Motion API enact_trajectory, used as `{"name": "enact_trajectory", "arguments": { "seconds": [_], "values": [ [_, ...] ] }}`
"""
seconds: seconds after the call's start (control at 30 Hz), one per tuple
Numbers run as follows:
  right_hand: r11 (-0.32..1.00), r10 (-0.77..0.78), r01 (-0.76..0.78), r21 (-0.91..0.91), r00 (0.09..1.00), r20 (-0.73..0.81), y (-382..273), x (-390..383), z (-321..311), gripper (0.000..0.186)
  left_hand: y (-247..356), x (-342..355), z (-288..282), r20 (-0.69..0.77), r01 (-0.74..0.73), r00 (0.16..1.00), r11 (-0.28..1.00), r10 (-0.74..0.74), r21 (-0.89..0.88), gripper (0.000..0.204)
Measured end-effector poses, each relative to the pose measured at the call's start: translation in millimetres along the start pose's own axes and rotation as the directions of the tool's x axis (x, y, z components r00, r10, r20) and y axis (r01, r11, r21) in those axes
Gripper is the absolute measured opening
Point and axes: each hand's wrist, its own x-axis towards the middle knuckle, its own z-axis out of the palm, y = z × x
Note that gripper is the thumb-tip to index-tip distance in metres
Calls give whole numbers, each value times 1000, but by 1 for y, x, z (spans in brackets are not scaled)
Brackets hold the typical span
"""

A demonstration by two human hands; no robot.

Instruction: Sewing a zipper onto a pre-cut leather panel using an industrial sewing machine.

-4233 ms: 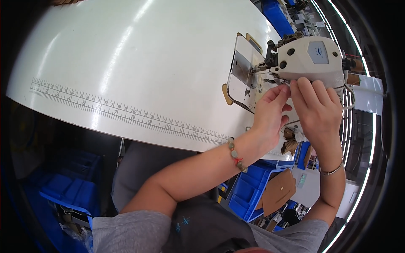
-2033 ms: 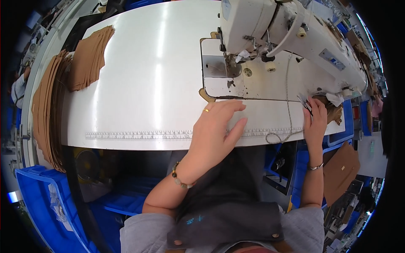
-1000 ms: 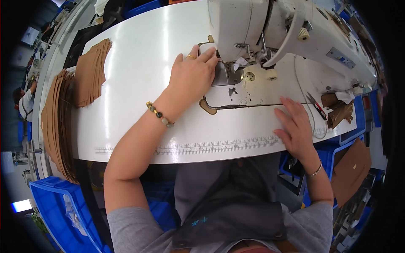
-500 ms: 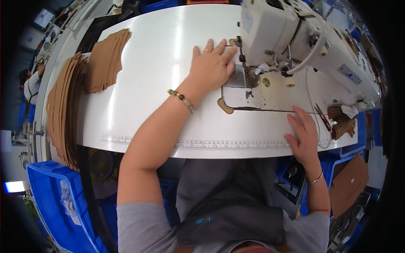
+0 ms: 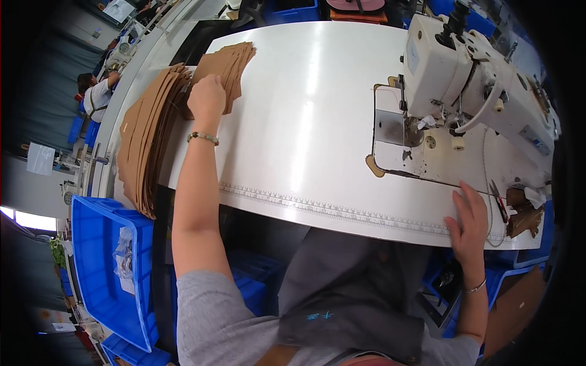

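My left hand [image 5: 206,97] lies over the smaller stack of brown cut pieces [image 5: 229,70] at the back left, fingers curled; what its fingertips grip is hidden. Left of it sits a thicker stack of long brown pieces [image 5: 144,137]. My right hand [image 5: 469,222] rests open on the white table's near right part, fingers slightly bent, below the sewing machine [image 5: 439,70] and its metal bed plate [image 5: 390,129]. Beside that hand lie scissors [image 5: 502,206] with red on the handles, a grey cord [image 5: 489,171] and crumpled brown scraps [image 5: 523,218].
Blue bins [image 5: 107,268] stand below the table's left and right ends. A printed ruler [image 5: 329,211] runs along the table's [image 5: 305,104] curved front edge. A brown board [image 5: 513,308] leans at the lower right. A co-worker [image 5: 96,94] in a white top works in the far left aisle.
My left hand has moved from the machine plate leftward to the brown stack, its spread fingers now curled. My right hand stays by the front edge. The view has swung left.
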Motion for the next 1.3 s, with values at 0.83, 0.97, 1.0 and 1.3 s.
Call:
{"name": "enact_trajectory", "arguments": {
  "seconds": [0.83, 0.97, 1.0, 1.3],
  "values": [
    [978, -188, 194, 69, 978, -92, -24, 21, -6, 41, 114, -212, -93, 682, 890, 317, 42, 659, -454, 49],
    [962, -228, 230, 148, 973, -26, -46, 44, 10, 44, 143, -232, -101, 670, 846, 256, 174, 697, -503, 45],
    [960, -264, 264, 93, 964, -17, -47, 51, 16, 44, 149, -230, -103, 640, 744, 335, 222, 692, -630, 36],
    [905, -423, 420, 70, 906, 33, -9, 102, 27, 39, 190, -188, -91, 374, -370, 430, 538, 822, -757, 19]
  ]
}}
